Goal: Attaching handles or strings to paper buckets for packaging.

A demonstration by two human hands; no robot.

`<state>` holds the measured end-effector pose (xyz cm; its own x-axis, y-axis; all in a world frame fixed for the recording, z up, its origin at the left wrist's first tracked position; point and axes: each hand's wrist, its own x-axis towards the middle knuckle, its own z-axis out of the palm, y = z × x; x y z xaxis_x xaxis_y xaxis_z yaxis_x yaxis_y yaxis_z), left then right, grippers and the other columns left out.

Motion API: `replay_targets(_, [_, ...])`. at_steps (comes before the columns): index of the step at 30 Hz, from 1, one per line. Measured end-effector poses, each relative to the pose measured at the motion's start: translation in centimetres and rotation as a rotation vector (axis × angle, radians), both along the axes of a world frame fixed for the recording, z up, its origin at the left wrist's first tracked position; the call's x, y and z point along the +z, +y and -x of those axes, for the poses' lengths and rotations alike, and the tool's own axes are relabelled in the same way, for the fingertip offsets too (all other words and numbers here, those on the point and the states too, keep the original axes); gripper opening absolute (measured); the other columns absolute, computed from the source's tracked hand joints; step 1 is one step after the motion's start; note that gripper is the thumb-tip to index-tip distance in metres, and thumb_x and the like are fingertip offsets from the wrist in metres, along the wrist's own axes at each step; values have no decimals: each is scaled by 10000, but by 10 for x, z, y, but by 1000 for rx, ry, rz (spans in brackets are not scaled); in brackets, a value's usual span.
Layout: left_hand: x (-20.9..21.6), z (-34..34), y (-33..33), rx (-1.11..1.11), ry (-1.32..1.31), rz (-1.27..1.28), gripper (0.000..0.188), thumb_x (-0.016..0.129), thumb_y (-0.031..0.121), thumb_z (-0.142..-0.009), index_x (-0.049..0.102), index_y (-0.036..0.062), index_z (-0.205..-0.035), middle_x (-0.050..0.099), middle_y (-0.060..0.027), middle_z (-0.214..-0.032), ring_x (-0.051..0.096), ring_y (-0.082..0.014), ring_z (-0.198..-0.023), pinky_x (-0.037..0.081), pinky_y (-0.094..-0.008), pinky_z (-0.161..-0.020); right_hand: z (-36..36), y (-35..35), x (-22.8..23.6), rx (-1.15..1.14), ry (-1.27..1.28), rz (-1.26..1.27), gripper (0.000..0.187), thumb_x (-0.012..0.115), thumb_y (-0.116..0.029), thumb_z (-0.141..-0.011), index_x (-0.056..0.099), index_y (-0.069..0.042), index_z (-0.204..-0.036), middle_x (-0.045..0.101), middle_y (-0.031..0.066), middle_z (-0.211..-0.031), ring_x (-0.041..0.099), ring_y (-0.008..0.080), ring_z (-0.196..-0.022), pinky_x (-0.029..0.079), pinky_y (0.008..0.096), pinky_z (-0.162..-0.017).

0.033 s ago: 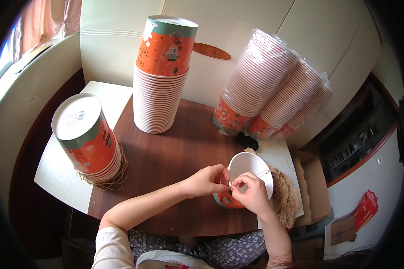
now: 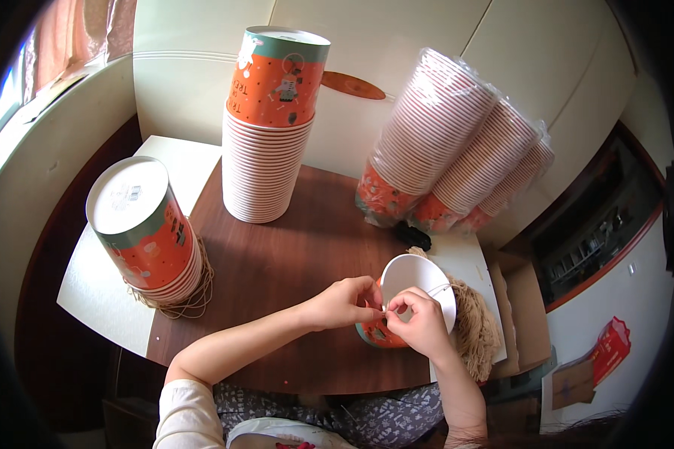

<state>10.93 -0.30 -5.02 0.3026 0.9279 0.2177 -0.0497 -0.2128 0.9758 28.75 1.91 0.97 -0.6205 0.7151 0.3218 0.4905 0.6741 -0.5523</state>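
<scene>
Between four and five o'clock in the view, an orange paper bucket (image 2: pixel 436 288) stands mouth-up on the brown tabletop (image 2: pixel 329 262), its opening tipped toward the wearer. Both hands meet at its rim's eight o'clock. The left hand (image 2: pixel 348 303) comes in from eight o'clock, forearm slanting across the table edge, wrist nearly straight, index finger arched over toward the thumb. The right hand (image 2: pixel 421 322) rises from five o'clock, its back turned toward the wearer, fingers curled over the bucket's mouth. Both sets of fingertips are pinched together on a small pale piece (image 2: pixel 384 307), too tiny to identify. A tan cord bundle (image 2: pixel 475 329) lies just beside the bucket, at its four o'clock.
</scene>
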Motion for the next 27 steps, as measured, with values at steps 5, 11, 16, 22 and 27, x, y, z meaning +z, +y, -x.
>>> replay_targets(5, [19,1,-9,83,276,-129,142,676,120,-717,619,22,-802,626,-92,-752,615,-186,-707,492,-301,-662,-2,2,-4,18,34,121,98,630,12,-669,571,-19,-740,555,32,-764,556,105,-676,420,223,-580])
replay_targets(11, [18,2,-13,286,491,-442,118,669,138,-689,637,59,-771,619,-88,-748,612,-242,-699,505,-339,-631,-1,1,-3,9,47,154,96,637,-36,-678,562,-30,-739,563,49,-735,542,153,-636,447,269,-593])
replay_targets(16, [23,-2,-17,419,615,-633,108,649,157,-692,641,90,-776,604,-61,-736,605,-230,-697,505,-352,-591,0,1,-2,2,19,175,111,646,-47,-680,568,-21,-754,564,53,-746,525,148,-617,447,267,-584])
replay_targets(22, [21,-1,-13,282,392,-446,119,642,94,-700,634,47,-808,632,-93,-728,624,-248,-677,513,-336,-617,-2,4,-5,-11,49,176,102,652,-53,-689,582,-24,-757,566,51,-739,522,139,-605,446,257,-568])
replay_targets(27, [19,-2,-12,198,168,-179,124,630,81,-742,628,2,-837,656,-110,-753,652,-178,-708,515,-293,-656,-2,4,-6,0,46,166,74,638,1,-702,582,-14,-748,538,10,-746,486,56,-602,406,195,-547])
